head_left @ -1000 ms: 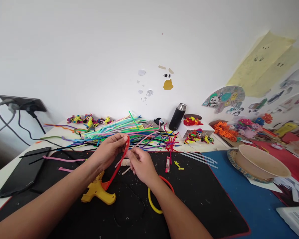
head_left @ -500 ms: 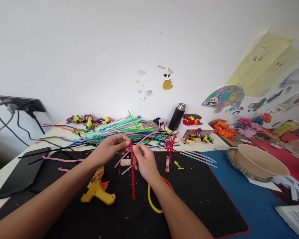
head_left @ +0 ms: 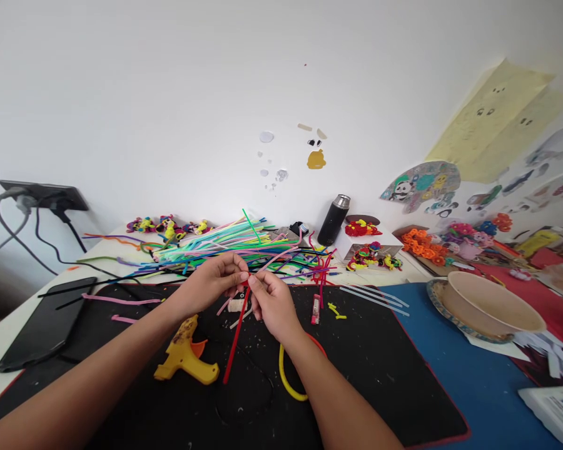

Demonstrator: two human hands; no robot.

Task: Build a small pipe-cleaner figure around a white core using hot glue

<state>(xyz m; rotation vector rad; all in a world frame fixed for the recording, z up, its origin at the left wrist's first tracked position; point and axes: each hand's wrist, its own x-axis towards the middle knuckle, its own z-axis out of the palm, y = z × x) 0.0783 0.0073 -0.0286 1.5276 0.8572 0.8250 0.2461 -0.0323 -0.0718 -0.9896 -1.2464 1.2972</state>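
Note:
Over the black mat [head_left: 366, 387], a red pipe cleaner [head_left: 234, 347] hangs from between my hands, its free end slanting down to the left. My left hand [head_left: 225, 275] pinches its upper end, which looks curled, though fingers partly cover it. Close beside it, my right hand [head_left: 271, 300] pinches the same pipe cleaner with thumb and fingers. A spool of pale string [head_left: 236, 305] lies just behind, partly hidden. Below my left forearm rests a yellow glue gun [head_left: 186, 356]. Partly under my right forearm lies a yellow and red ring [head_left: 288, 381].
Behind the mat lies a pile of coloured pipe cleaners [head_left: 216, 245]. A black flask [head_left: 334, 220] stands by a white box. A phone [head_left: 47, 325] lies left. Glue sticks [head_left: 380, 297], a bowl [head_left: 492, 303] and orange pipe-cleaner flowers [head_left: 425, 244] are on the right.
The red pipe cleaner's free end has swung from nearly straight down to the left. My hands stay close together, with the left fingers shifted slightly at the upper end.

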